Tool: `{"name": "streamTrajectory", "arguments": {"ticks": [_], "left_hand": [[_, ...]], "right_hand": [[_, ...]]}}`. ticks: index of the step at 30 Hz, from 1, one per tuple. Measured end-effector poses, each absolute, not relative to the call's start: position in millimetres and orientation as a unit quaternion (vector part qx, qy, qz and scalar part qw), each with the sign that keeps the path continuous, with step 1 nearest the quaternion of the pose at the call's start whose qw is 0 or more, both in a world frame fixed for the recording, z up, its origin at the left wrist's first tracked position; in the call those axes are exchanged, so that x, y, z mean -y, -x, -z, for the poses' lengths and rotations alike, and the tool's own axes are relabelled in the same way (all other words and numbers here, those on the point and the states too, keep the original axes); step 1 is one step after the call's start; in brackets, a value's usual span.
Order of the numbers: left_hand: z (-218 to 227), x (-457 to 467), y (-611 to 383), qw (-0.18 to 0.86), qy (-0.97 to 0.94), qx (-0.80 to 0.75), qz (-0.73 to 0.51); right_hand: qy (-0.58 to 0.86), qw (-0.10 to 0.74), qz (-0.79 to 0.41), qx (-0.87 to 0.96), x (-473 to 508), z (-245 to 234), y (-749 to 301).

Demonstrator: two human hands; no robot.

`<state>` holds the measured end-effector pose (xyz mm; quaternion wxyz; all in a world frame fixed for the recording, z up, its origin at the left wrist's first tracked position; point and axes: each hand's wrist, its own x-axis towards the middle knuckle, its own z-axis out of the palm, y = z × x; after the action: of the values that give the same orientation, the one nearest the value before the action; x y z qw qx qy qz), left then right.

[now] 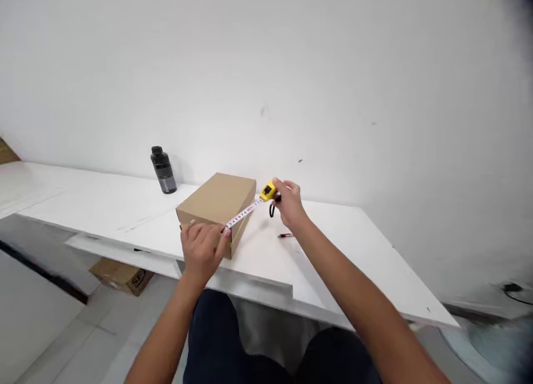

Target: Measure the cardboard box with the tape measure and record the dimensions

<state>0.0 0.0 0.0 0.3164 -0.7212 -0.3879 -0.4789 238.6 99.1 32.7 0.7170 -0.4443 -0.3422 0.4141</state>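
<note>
A brown cardboard box (220, 192) lies on the white table (333, 245), with a second layer of cardboard showing beneath its upper part. My right hand (289, 201) grips a yellow tape measure (268, 191) by its case, just off the box's right side; a black wrist strap hangs below it. The white blade (244, 212) is drawn out at a slant towards the box's near right corner. There my left hand (203, 245) pinches the blade's end between thumb and fingers, against the front of the box. The blade's very tip is hidden.
A dark water bottle (164, 170) stands left of the box, near the wall. A red and black pen (286, 236) lies beside my right forearm. Below the table, on the floor, sits another carton (120, 276). A black cable (514, 289) is at the far right.
</note>
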Motion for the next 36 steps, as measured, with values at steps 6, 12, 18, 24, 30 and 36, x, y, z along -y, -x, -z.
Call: {"name": "streamTrajectory", "arguments": {"ticks": [6, 12, 18, 24, 30, 36], "left_hand": [[18.0, -30.5, -16.9, 0.299, 0.674, 0.409, 0.537], [30.3, -35.1, -17.1, 0.210, 0.705, 0.395, 0.550], [36.0, -39.9, -15.6, 0.205, 0.703, 0.389, 0.560], [41.4, -44.6, -17.7, 0.180, 0.706, 0.369, 0.577], [43.8, -43.8, -21.2, 0.158, 0.691, 0.377, 0.596], [42.7, -45.7, -14.1, 0.153, 0.701, 0.362, 0.595]], "right_hand": [[0.472, 0.686, -0.388, 0.396, -179.3, -62.5, -232.4], [0.480, 0.684, -0.395, 0.381, -234.8, -54.7, -246.2], [0.448, 0.685, -0.434, 0.377, -269.0, -35.1, -240.6], [0.442, 0.665, -0.474, 0.371, -288.7, -14.2, -222.5], [0.451, 0.657, -0.485, 0.359, -286.4, -9.2, -218.9], [0.461, 0.661, -0.481, 0.346, -264.8, -18.0, -227.3]]}}
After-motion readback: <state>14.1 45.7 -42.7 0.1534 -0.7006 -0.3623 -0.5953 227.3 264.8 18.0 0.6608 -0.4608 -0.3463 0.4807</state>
